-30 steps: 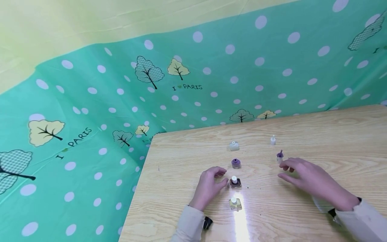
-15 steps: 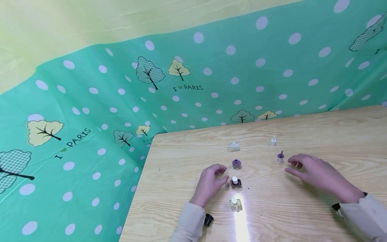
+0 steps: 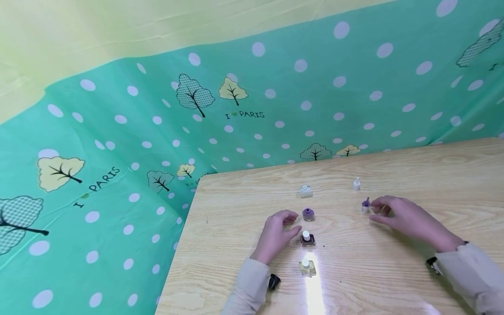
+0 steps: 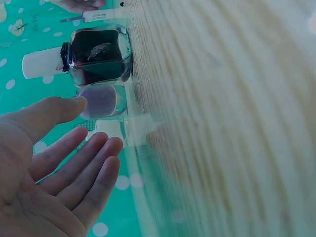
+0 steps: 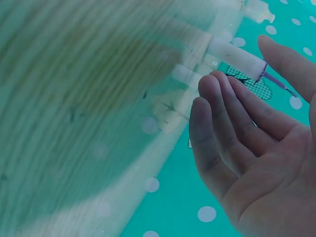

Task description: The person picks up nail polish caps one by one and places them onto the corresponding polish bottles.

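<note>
My left hand (image 3: 275,232), fingers loosely bent and holding nothing, hovers left of an uncapped purple nail polish bottle (image 3: 308,214) and a dark nail polish bottle (image 3: 308,240) with its white cap on. In the left wrist view the thumb overlaps the purple bottle (image 4: 103,102); whether it touches is unclear. My right hand (image 3: 409,218) is just right of a white nail polish cap (image 3: 365,207) standing with its purple-coated brush up. The right wrist view shows that cap (image 5: 236,58) between thumb and fingers, which do not grip it.
A yellowish capped nail polish bottle (image 3: 307,267) stands nearer the front. Farther back are an uncapped whitish bottle (image 3: 306,191) and a white brush cap (image 3: 356,184), brush up. The wooden table (image 3: 228,197) meets a green dotted cloth (image 3: 236,144) behind it.
My right hand drew away from the purple-brush cap, then came back close beside it. My left hand shifted slightly right, toward the purple bottle. The bottles and caps stay in place.
</note>
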Demonstrator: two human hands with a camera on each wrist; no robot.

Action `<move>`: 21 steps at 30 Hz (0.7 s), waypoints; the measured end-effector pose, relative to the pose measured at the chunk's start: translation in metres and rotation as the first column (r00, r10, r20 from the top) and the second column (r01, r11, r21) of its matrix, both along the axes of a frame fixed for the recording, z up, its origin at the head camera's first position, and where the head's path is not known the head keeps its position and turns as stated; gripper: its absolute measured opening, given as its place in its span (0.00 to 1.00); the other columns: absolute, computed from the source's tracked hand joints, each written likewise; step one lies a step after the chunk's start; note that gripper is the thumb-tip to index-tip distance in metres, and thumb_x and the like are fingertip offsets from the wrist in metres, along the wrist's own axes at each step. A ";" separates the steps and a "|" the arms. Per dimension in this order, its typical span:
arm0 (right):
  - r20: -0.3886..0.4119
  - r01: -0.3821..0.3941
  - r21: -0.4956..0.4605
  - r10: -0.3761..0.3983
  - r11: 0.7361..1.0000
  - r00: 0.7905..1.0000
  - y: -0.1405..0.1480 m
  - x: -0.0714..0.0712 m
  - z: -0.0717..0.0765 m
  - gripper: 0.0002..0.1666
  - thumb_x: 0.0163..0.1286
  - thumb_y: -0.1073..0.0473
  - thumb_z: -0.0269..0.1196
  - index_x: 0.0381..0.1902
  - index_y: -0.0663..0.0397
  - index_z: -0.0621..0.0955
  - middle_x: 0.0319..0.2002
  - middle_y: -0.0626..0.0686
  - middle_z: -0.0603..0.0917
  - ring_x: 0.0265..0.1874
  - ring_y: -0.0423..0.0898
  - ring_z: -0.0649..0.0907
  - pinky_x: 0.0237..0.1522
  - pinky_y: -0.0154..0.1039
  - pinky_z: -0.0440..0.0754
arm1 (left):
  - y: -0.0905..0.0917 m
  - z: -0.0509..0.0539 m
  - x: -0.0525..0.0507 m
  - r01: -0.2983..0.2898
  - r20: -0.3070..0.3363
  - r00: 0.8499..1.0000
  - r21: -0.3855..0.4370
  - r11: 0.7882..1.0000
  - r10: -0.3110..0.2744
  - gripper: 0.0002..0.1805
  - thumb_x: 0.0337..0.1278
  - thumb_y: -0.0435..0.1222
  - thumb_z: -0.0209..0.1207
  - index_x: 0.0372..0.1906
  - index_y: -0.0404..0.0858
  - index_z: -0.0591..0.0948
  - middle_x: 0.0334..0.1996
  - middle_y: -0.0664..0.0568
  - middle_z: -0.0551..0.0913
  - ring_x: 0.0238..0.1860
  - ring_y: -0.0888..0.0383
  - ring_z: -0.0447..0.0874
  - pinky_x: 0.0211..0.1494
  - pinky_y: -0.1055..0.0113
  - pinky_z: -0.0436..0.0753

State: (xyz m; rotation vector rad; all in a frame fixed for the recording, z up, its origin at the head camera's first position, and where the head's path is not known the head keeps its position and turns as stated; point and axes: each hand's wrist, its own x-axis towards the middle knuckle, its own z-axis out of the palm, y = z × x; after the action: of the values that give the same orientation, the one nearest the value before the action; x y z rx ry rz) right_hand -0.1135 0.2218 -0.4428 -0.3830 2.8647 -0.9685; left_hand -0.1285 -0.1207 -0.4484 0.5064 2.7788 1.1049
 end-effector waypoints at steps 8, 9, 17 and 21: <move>0.034 -0.021 -0.042 0.023 0.999 0.999 0.000 -0.010 -0.001 0.21 0.65 0.54 0.68 0.49 0.66 0.82 0.37 0.48 0.84 0.35 0.41 0.80 0.32 0.33 0.81 | 0.006 0.002 -0.004 0.010 0.000 1.000 -0.030 1.000 -0.010 0.19 0.56 0.39 0.69 0.53 0.38 0.83 0.48 0.51 0.86 0.49 0.57 0.85 0.56 0.66 0.83; 0.042 -0.025 -0.047 0.026 0.999 0.999 -0.001 -0.011 -0.001 0.21 0.65 0.55 0.68 0.49 0.66 0.82 0.37 0.48 0.84 0.35 0.41 0.80 0.32 0.33 0.80 | 0.007 0.002 -0.004 0.010 -0.001 1.000 -0.035 0.999 -0.010 0.19 0.57 0.39 0.69 0.53 0.38 0.83 0.48 0.51 0.86 0.49 0.57 0.85 0.56 0.67 0.83; 0.097 -0.052 -0.085 0.060 0.995 0.993 -0.002 -0.017 -0.004 0.19 0.64 0.55 0.69 0.47 0.64 0.82 0.35 0.48 0.84 0.34 0.41 0.80 0.30 0.33 0.79 | 0.013 0.003 -0.011 0.020 0.014 1.000 -0.050 0.999 -0.019 0.21 0.58 0.40 0.68 0.55 0.39 0.82 0.49 0.50 0.86 0.49 0.58 0.84 0.55 0.69 0.82; 0.087 -0.066 -0.091 0.074 0.994 0.993 -0.004 -0.019 -0.005 0.18 0.64 0.56 0.69 0.46 0.63 0.82 0.35 0.47 0.84 0.33 0.40 0.80 0.32 0.33 0.80 | 0.017 0.003 -0.014 0.023 0.010 1.000 -0.078 0.997 -0.022 0.22 0.57 0.40 0.68 0.57 0.40 0.81 0.49 0.50 0.85 0.49 0.57 0.84 0.56 0.69 0.82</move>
State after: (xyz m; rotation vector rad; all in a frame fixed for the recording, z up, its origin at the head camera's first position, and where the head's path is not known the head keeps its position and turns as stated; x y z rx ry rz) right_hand -0.1324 0.2177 -0.4475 -0.4324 2.7162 -1.0727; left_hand -0.1427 -0.1037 -0.4453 0.5212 2.7884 0.9864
